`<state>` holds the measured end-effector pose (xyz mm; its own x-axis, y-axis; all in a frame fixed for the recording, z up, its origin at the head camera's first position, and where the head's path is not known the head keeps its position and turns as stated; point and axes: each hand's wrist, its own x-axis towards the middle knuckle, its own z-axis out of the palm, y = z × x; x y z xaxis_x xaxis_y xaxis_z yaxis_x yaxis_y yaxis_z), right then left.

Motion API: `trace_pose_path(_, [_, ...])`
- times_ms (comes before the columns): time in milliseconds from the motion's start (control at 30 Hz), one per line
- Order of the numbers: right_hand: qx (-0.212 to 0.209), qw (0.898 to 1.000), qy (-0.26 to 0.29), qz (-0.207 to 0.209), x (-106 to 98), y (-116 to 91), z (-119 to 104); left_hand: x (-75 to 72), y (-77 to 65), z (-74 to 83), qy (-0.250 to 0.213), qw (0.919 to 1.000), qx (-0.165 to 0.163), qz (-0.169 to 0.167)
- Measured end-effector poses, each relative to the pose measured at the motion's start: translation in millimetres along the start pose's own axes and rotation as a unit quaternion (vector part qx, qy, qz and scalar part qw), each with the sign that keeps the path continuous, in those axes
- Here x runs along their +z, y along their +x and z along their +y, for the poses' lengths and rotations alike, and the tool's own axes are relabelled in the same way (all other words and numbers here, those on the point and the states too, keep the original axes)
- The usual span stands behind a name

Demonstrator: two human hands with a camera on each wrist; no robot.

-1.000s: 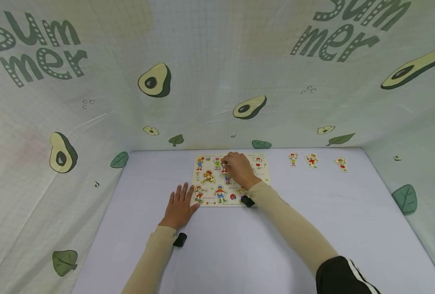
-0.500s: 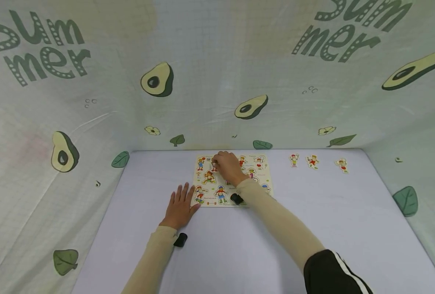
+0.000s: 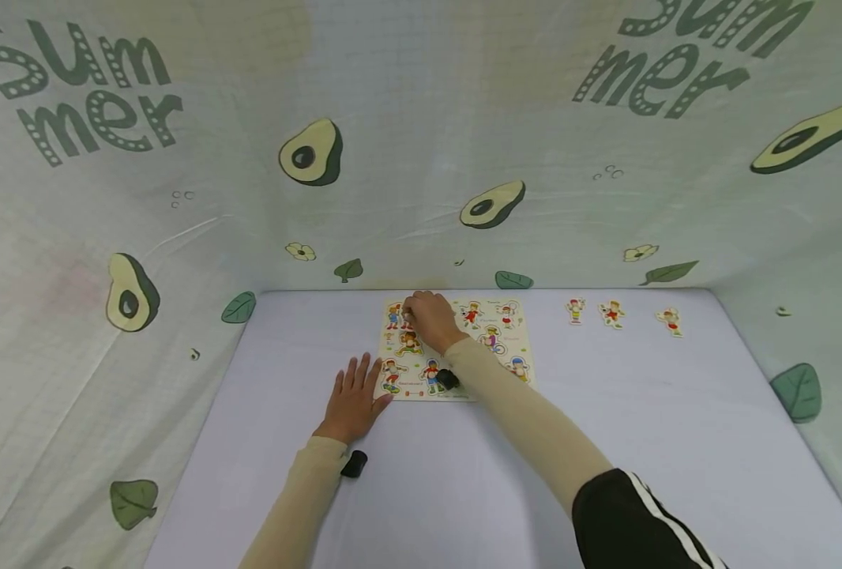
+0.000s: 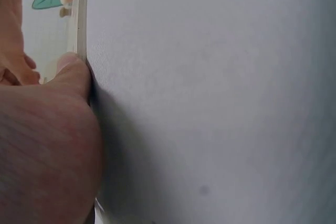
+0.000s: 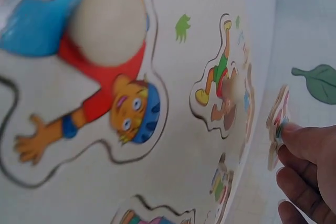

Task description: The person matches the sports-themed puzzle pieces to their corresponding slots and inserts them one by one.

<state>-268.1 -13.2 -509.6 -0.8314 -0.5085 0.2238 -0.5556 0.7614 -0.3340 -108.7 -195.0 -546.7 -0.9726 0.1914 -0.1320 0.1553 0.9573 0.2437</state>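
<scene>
From my station I see the white surface [image 3: 464, 506] running in front, the right arm's beige sleeve [image 3: 528, 427] slanting over it and hiding part of the puzzle board [image 5: 181, 145] beyond. The left hand [image 3: 351, 399] rests with fingers extended, its thumb touching the board's near left corner. Farther in, I have the right hand [image 3: 431, 320] over the board's far left part, thumb and fingers pinching a puzzle piece [image 5: 278, 124] that appears raised off the board. Three loose pieces [image 3: 612, 314] lie well apart to the right; behind hangs an avocado-print cloth [image 3: 400, 142].
</scene>
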Motion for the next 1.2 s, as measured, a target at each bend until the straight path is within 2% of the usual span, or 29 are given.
trace_pose_path(200, [0.009, 1.0, -0.004, -0.024, 0, 10, -7, -3.7, 1.1, 1.6, -0.001, 1.0, 0.002, 0.009])
trace_pose_path(300, [0.011, 0.999, -0.008, -0.033, 1, 14, -10, -6.3, 1.3, 4.2, 0.005, 1.0, -0.003, 0.002])
trace_pose_path(633, [-0.016, 0.999, -0.026, -0.028, 11, 22, -9, -7.5, 1.1, 5.2, 0.002, 1.0, -0.004, -0.004])
trace_pose_path(867, [-0.017, 0.998, -0.037, -0.042, 16, 25, -10, -3.1, 2.4, 2.3, 0.004, 0.9999, -0.005, -0.013])
trace_pose_path(1200, [-0.007, 0.995, -0.068, -0.068, 21, 33, -12, -0.6, 1.4, -1.2, -0.002, 1.0, -0.006, -0.005])
